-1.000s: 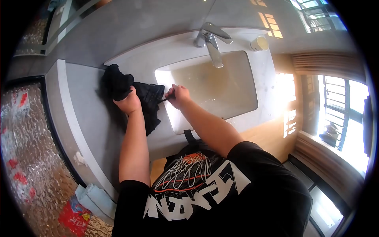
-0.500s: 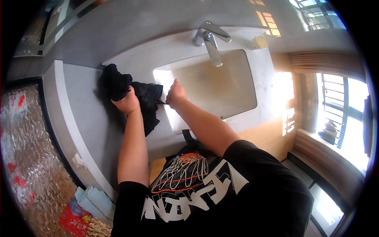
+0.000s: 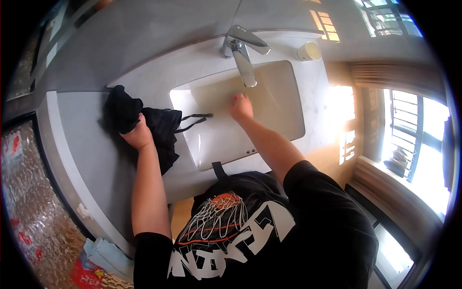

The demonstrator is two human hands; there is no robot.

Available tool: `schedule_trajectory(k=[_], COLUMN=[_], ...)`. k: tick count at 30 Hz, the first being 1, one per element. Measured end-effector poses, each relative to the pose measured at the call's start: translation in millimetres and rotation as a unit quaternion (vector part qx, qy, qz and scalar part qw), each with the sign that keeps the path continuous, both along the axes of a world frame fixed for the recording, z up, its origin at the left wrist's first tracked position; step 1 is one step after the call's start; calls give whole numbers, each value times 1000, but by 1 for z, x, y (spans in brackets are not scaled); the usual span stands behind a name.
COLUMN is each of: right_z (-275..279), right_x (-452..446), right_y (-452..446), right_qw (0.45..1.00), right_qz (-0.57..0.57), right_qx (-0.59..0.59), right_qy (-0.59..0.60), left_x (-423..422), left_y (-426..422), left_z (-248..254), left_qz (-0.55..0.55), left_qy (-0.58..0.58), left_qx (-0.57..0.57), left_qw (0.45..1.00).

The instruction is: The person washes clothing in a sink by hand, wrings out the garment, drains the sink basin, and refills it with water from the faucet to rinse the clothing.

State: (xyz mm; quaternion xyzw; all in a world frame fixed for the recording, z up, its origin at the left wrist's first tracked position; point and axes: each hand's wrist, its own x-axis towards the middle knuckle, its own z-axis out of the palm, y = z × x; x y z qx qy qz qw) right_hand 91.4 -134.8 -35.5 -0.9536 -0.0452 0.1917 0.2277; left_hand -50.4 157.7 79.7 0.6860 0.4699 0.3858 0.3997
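Black cloth (image 3: 161, 130) lies bunched on the counter left of the basin, with my left hand (image 3: 138, 132) closed on its upper part. A thin black strap (image 3: 195, 119) runs from the cloth over the basin's left edge. My right hand (image 3: 240, 107) is over the white basin (image 3: 279, 115), below the spout of the chrome faucet (image 3: 244, 62), apart from the cloth and strap. Its fingers look curled, and nothing shows in them.
A small cup (image 3: 309, 51) stands at the counter's back right corner. Light blue cloth (image 3: 108, 257) hangs low on the left near the ledge. A barred window (image 3: 406, 130) is on the right.
My right hand has let go of the black strap and moved right over the basin. The strap now lies loose. My left hand still holds the cloth, and the view has shifted.
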Motion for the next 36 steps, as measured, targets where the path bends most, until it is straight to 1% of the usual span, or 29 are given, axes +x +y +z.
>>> schedule_trajectory(k=[2, 6, 8, 9, 11, 13, 14, 16, 17, 19, 22, 26, 29, 31, 32, 33, 36], right_z=[8, -11, -12, -11, -39, -72, -87, -135, -173, -168, -158, -140, -140, -112, -47, -6, 3], right_x=[21, 40, 45, 47, 52, 56, 59, 64, 67, 68, 71, 73, 70, 71, 73, 71, 61], right_y=[-2, -10, -11, -11, -13, -18, -23, -35, -41, -40, -41, -39, -41, -36, -23, -16, -24], right_qw=[999, 981, 972, 967, 971, 974, 973, 966, 963, 961, 966, 965, 970, 960, 931, 887, 915], right_qz=[17, 186, 225, 244, 228, 211, 202, 205, 218, 228, 221, 215, 200, 279, 358, 432, 377], right_qx=[-12, -42, -51, -56, -39, 21, 71, 134, 146, 151, 130, 137, 131, 27, -69, -164, -143], right_qy=[35, 23, 41, 50, 59, 75, 87, 81, 64, 44, 39, 56, 45, 24, 13, 3, 15], left_x=[-1, -6, -9, -7, -8, -10, -10, -11, -11, -11, -8, -8, -9, -10, -9, -9, -7], left_y=[1, 7, 9, 7, 5, 7, 7, 8, 8, 8, 7, 7, 8, 10, 10, 9, 6], left_z=[-3, -14, -19, -13, -11, -14, -15, -19, -18, -18, -16, -15, -18, -19, -18, -17, -11], left_qz=[5, 12, 14, 15, 17, 18, 20, 20, 24, 32, 23, 23, 27, 16, 15, 13, 7], left_qy=[6, 23, 29, 34, 44, 53, 43, 21, 30, 47, 7, 11, 17, 13, 12, 11, 22], left_qx=[3, 26, 25, 16, 7, 8, 5, 0, 3, 8, 2, -4, -6, -9, -4, 0, 3], left_qw=[1000, 999, 999, 999, 999, 998, 999, 1000, 999, 998, 1000, 1000, 999, 1000, 1000, 1000, 1000])
